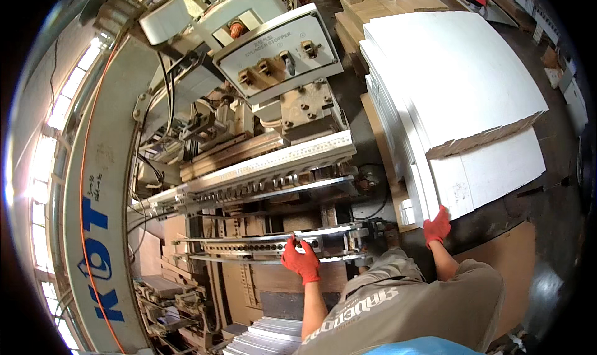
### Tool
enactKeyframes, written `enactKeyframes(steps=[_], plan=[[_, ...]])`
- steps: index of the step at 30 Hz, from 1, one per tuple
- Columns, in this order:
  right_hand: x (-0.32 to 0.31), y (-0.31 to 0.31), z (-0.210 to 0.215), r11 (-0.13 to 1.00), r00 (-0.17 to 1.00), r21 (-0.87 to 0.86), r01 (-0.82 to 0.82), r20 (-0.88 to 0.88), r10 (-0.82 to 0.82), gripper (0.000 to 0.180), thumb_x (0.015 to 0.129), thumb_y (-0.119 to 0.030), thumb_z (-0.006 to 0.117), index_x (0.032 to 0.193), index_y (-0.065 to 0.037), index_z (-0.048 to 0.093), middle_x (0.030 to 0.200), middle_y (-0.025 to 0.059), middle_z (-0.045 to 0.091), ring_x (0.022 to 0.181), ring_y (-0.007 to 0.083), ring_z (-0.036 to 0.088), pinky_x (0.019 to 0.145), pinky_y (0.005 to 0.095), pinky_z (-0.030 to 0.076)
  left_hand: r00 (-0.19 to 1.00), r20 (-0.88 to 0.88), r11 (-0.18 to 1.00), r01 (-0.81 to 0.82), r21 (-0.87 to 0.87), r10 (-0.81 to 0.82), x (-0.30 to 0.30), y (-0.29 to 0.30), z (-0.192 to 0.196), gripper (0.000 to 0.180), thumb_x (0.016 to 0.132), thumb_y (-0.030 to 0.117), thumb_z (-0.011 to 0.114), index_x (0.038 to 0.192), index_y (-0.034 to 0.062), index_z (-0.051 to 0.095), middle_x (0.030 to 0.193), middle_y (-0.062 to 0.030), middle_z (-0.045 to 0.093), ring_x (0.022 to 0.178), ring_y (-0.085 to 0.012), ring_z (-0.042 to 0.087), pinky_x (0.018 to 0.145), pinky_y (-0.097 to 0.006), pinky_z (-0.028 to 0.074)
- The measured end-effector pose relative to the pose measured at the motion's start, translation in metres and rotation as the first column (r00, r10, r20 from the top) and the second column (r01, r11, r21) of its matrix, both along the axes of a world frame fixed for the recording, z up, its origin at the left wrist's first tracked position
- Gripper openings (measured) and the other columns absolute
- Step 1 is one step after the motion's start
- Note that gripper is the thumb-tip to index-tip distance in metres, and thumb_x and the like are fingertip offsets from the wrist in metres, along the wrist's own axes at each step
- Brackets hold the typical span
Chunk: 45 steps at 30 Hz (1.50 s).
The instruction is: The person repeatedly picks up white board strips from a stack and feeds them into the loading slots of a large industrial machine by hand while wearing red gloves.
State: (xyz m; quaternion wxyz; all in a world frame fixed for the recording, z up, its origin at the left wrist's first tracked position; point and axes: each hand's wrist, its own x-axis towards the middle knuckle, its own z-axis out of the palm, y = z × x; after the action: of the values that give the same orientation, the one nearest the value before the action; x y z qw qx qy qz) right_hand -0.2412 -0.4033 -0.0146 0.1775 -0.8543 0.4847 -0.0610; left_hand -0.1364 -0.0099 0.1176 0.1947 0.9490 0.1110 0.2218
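Note:
Both of my hands wear red gloves. My left hand is at the roller rail of the machine, fingers curved and spread apart, fingertips touching the rail's upper edge. Nothing shows between its thumb and fingers. To the right, my right hand is closed on the near corner of a long white panel at the left side of a stack. Some of its fingers are hidden against the panel. A larger stack of white boards lies beyond, its top board's rough brown edge facing me.
A control box with several knobs hangs over the machine bed. A pale machine column rises at the left. White strips lie stacked at the lower middle. A brown board lies right of me, and brown boards are piled far off.

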Motion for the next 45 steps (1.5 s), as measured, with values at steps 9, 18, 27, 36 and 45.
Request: enactKeyframes(steps=[9,18,27,36,45], plan=[[0.03,-0.005,0.041,0.939,0.961,0.326,-0.106,0.275,0.013,0.047,0.063,-0.026,0.068,0.102,-0.001,0.059,0.101,0.0218,0.065,0.097,0.0396,0.062,0.083,0.0465,0.049,0.999,-0.012,0.997,0.035,-0.067,-0.036,-0.008,0.008,0.002,0.047,0.079,0.024,0.07,0.123,0.0109,0.059,0.103,-0.004,0.067,0.099,-0.0229,0.061,0.095,-0.041,0.035],[0.038,0.026,0.201,0.148,0.364,0.421,-0.895,0.881,-0.304,0.066,0.077,-0.031,0.073,0.128,-0.001,0.042,0.089,0.0057,0.054,0.076,0.0156,0.056,0.067,0.0324,0.048,0.783,0.087,0.398,0.405,-0.823,-0.616,-0.029,-0.039,0.057,0.039,0.089,0.009,0.063,0.127,0.006,0.054,0.103,-0.0037,0.059,0.096,-0.0123,0.055,0.088,-0.028,0.045],[0.125,0.026,0.382,0.42,0.057,0.194,-0.886,0.947,-0.317,0.058,0.093,-0.02,0.059,0.143,-0.005,0.034,0.105,0.0083,0.061,0.088,0.0155,0.057,0.082,0.0347,0.049,0.46,0.461,-0.574,-0.136,-0.808,-0.759,-0.05,-0.022,0.087,0.066,0.096,0.045,0.052,0.147,0.0097,0.029,0.131,-0.0109,0.05,0.115,-0.0252,0.055,0.096,-0.04,0.045],[0.102,0.177,0.284,0.401,0.106,0.26,-0.878,0.924,-0.367,0.05,0.095,-0.026,0.05,0.139,-0.004,0.038,0.107,0.013,0.06,0.098,0.0264,0.06,0.094,0.0435,0.048,0.562,0.613,-0.536,0.321,-0.78,-0.555,-0.06,-0.043,0.095,0.066,0.096,0.032,0.056,0.149,0.0094,0.025,0.138,-0.015,0.042,0.12,-0.0243,0.049,0.101,-0.038,0.038],[0.109,0.047,0.235,0.907,-0.176,0.276,-0.318,0.923,-0.343,0.049,0.086,-0.014,0.07,0.126,-0.001,0.046,0.115,0.0175,0.057,0.096,0.0293,0.062,0.084,0.0429,0.056,0.999,0.025,-0.523,0.033,-0.852,0.023,0.066,0.093,0.01,0.033,0.085,0.04,0.07,0.073,0.0148,0.053,0.061,0.0008,0.043,0.05,-0.0157,0.034,0.054,-0.036,0.04]])
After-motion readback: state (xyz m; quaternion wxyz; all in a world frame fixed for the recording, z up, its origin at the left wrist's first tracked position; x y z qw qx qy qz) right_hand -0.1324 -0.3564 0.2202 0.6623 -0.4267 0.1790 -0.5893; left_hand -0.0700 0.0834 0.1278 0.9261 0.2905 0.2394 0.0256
